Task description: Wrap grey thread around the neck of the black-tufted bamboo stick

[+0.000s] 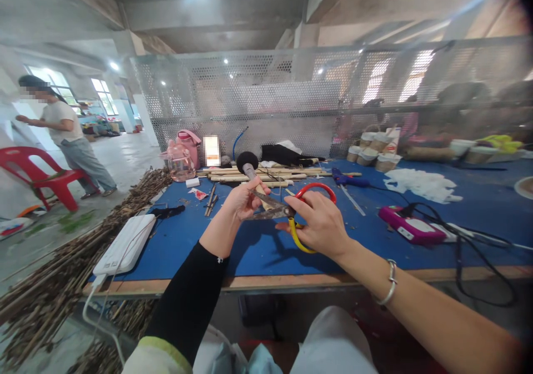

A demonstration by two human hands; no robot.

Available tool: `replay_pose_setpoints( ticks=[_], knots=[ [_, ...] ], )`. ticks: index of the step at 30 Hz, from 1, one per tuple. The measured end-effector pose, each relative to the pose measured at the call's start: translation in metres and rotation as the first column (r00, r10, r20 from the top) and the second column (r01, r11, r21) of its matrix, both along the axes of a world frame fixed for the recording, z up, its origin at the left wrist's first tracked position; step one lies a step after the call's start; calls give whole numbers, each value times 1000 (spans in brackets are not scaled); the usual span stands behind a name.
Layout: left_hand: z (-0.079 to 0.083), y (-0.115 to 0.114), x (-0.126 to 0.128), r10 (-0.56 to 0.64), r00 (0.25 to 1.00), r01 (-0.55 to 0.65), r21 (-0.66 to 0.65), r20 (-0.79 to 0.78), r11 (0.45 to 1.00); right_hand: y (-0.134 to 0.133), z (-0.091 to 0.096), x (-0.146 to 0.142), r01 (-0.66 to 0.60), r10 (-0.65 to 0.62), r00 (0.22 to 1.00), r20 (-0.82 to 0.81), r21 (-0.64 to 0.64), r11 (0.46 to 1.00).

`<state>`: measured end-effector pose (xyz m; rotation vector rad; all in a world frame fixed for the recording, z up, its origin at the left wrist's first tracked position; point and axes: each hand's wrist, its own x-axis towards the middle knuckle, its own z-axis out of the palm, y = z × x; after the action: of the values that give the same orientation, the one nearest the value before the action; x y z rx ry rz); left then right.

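Observation:
My left hand [240,201] is closed around a pale wooden stick with a black round head [250,168], tilted up and away from me over the table. A grey band shows just below the head. My right hand [325,224] grips a pair of scissors [287,212] with one red and one yellow handle loop. The scissor blades are spread apart and point left, with the lower end of the stick between or close against them. Whether the blades touch the stick I cannot tell. Behind the hands lie several pale wooden sticks [266,175].
A white power bank [125,243] with a cable lies at the left of the blue table [200,241]. To the right are a glue gun [350,180], white fluff [420,185], a purple box [410,225] with black cords, and cups. A mesh screen [250,96] stands behind; a person stands far left.

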<state>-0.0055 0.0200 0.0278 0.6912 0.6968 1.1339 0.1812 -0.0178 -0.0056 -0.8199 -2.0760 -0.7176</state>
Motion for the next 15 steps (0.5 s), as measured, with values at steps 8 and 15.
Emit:
replay_pose_setpoints(
  ticks=[8, 15],
  knots=[
    [-2, 1, -1, 27, 997, -25, 26, -74, 999, 6, -5, 10, -3, -1, 998, 59, 69, 998],
    [-11, 5, -2, 80, 983, -71, 57, -164, 996, 3, -10, 23, 19, -32, 990, 135, 94, 995]
  ],
)
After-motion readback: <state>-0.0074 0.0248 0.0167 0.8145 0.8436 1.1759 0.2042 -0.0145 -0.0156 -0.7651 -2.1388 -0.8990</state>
